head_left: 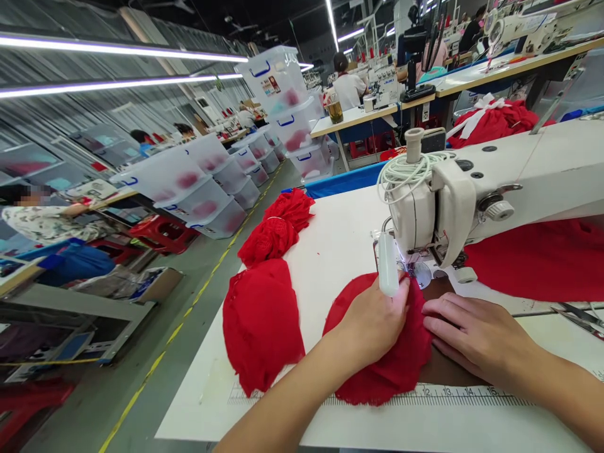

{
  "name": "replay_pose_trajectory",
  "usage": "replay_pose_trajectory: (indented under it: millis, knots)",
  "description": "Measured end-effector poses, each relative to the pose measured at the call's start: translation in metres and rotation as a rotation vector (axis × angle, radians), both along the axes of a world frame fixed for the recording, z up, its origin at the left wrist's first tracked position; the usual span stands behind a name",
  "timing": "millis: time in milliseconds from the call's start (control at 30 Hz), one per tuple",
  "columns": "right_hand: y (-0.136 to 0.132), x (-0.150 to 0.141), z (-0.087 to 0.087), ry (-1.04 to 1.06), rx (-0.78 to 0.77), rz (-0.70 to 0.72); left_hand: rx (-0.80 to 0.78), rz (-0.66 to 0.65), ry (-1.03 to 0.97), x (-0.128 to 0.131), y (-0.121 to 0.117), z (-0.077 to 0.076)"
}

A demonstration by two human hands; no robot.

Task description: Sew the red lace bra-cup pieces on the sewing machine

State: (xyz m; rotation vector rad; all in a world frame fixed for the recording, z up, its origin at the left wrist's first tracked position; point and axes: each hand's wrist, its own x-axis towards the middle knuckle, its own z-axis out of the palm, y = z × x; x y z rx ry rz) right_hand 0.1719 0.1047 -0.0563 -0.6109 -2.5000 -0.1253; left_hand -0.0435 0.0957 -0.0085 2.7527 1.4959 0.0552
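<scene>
My left hand (375, 321) lies on a rounded red fabric piece (368, 377), its fingers bent and closed on the cloth beside the presser foot of a white sewing machine (418, 211). A pale tube-shaped attachment (389, 264) partly hides those fingertips. To the right, my right hand (472, 336) rests with fingers stretched out, their tips touching the red piece's right edge. Under this hand shows brown material (450, 368); its thumb is hidden. Further left on the white table lie another red fabric piece (264, 321) and a bunched, tied red bundle (278, 226).
A ruler strip (453, 396) runs along the table's front. Scissors (582, 318) lie at the right edge, near more red cloth (542, 258) behind the machine arm. Stacked clear bins (292, 113) and a yellow floor line (179, 324) are beyond. Other people sit at machines.
</scene>
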Motion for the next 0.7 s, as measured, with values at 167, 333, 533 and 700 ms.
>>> replay_pose_trajectory:
  millis: [167, 333, 533, 700]
  knots:
    - [0.002, 0.004, -0.001, -0.015, 0.001, -0.012, 0.049, -0.071, 0.082, -0.006, 0.001, -0.008]
    - [0.003, 0.007, 0.002, -0.026, 0.043, 0.021, 0.04, -0.107, 0.13, -0.011, -0.001, -0.01]
    - [0.004, 0.006, 0.003, -0.023, 0.09, 0.06, 0.043, -0.108, 0.171, -0.009, -0.001, -0.006]
    - [0.003, 0.006, -0.002, 0.007, 0.049, 0.067, 0.016, -0.127, 0.211, -0.011, 0.0, -0.001]
